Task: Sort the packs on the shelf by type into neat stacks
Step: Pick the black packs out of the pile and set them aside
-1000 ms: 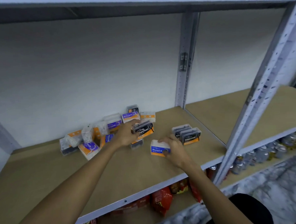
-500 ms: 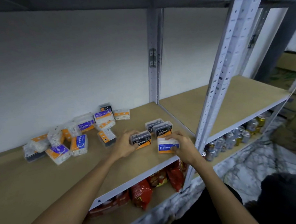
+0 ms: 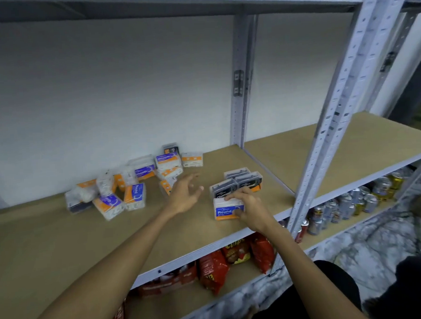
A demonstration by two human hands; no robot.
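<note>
On the wooden shelf [image 3: 62, 245] a loose heap of white, orange and purple packs [image 3: 132, 183] lies at the back left. Three black charcoal packs [image 3: 237, 183] sit side by side toward the right. Just in front of them stands a white and blue pack labelled Round [image 3: 225, 208], gripped by my right hand [image 3: 249, 205] with fingers over its top and thumb on its front. My left hand [image 3: 185, 193] hovers between the heap and the black packs, fingers spread and holding nothing.
A grey upright post [image 3: 334, 118] stands at the shelf's front right corner, another [image 3: 240, 79] at the back. Red snack bags [image 3: 234, 260] lie on the lower shelf, and drink cans [image 3: 353, 200] fill the lower shelf to the right. The shelf section at right is bare wood.
My left hand has let go of a black charcoal pack beside the other two and drawn back to the left, open. My right hand stays on the Round pack.
</note>
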